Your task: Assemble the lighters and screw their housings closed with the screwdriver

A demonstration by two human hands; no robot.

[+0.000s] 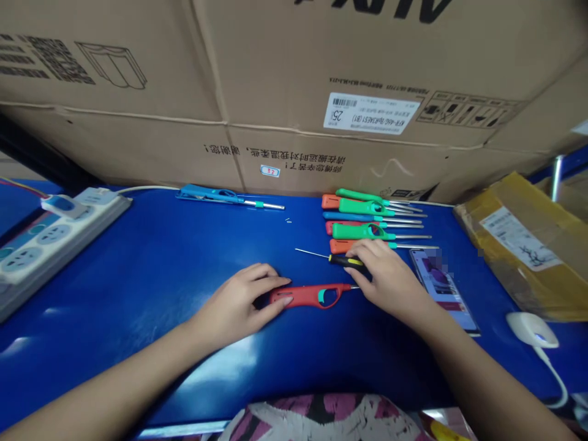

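My left hand (250, 296) grips the handle end of a red long-necked gas lighter (303, 296), which lies across the blue table with its metal tube to the right. Between finger and thumb, my right hand (383, 269) has the black and yellow handle of a screwdriver (337, 260). Its thin shaft points left, above the red lighter. Just behind the right hand lies a row of several more lighters in green, orange, red and blue, among them a green lighter (356, 231). Farther left, a blue lighter (211, 195) rests by the carton, its casing looking partly opened.
A large cardboard carton (275, 135) walls off the back. On the left stands a white power strip (59, 236) with a plug in it. To the right are a phone (443, 288), a taped box (528, 245) and a white corded device (533, 329). Tiny pale bits (288, 220) lie mid-table.
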